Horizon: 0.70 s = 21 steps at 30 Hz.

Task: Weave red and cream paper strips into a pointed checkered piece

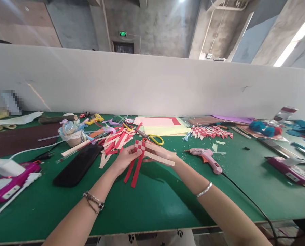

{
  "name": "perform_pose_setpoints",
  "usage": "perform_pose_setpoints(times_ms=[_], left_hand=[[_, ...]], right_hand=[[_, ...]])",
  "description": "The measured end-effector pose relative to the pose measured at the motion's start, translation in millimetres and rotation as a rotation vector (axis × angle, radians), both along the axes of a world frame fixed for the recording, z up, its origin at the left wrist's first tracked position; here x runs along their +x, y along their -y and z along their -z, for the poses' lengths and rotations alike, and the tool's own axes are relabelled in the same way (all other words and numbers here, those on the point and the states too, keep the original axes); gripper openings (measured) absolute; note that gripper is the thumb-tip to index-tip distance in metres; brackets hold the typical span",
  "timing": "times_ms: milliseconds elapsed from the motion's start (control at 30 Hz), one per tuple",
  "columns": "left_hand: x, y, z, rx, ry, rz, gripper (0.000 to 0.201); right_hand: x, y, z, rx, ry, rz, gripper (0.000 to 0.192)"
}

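Between my two hands is a small woven piece of red and cream paper strips [140,145], checkered at the top with loose strip ends hanging out. My left hand [126,158] pinches its left side, the thumb lying across the weave. My right hand [160,152] is at its right side, with fingers behind the paper and a long cream strip crossing in front of them. Two red tails hang below. Just beyond my hands lie yellow-handled scissors [156,139] and a heap of loose red and cream strips [118,140].
A pink glue gun [206,158] with a black cord lies right of my hands, near finished woven pieces [211,132]. At left are a black phone [77,165] and a magenta power strip [16,181]. Paper sheets [165,126] lie before a white partition [152,85].
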State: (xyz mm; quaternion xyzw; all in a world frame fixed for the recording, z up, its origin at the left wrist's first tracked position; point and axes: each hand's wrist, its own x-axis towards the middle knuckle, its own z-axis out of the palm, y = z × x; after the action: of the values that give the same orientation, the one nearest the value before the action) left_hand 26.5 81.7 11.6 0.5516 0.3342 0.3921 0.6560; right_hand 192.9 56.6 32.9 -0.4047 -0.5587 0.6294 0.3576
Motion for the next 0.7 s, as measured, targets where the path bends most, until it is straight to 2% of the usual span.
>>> perform_pose_setpoints(times_ms=[167, 267, 400, 467, 533, 633, 700], left_hand=[[1.4, 0.8, 1.1, 0.066, -0.022, -0.062, 0.027], [3.1, 2.4, 1.4, 0.058, 0.034, -0.078, 0.02], [5.0, 5.8, 0.1, -0.014, 0.187, -0.037, 0.02], [5.0, 7.5, -1.7, -0.02, 0.234, -0.025, 0.019], [4.5, 8.3, -2.9, -0.013, 0.265, -0.022, 0.016], [4.0, 5.7, -1.2, -0.035, 0.294, -0.035, 0.015], [3.8, 2.0, 1.7, -0.097, 0.297, -0.049, 0.016]], right_hand=[[6.8, 15.7, 7.4, -0.108, -0.263, -0.142, 0.04], [5.3, 22.1, 9.4, -0.191, -0.422, -0.172, 0.046], [2.3, 23.0, 18.8, -0.285, -0.415, -0.215, 0.045], [1.5, 21.3, 25.7, -0.28, -0.386, -0.243, 0.043], [1.6, 19.6, 29.9, -0.21, -0.351, -0.201, 0.039], [5.4, 17.6, 26.5, -0.047, -0.265, -0.01, 0.034], [11.2, 16.4, 19.4, 0.076, -0.13, 0.097, 0.035]])
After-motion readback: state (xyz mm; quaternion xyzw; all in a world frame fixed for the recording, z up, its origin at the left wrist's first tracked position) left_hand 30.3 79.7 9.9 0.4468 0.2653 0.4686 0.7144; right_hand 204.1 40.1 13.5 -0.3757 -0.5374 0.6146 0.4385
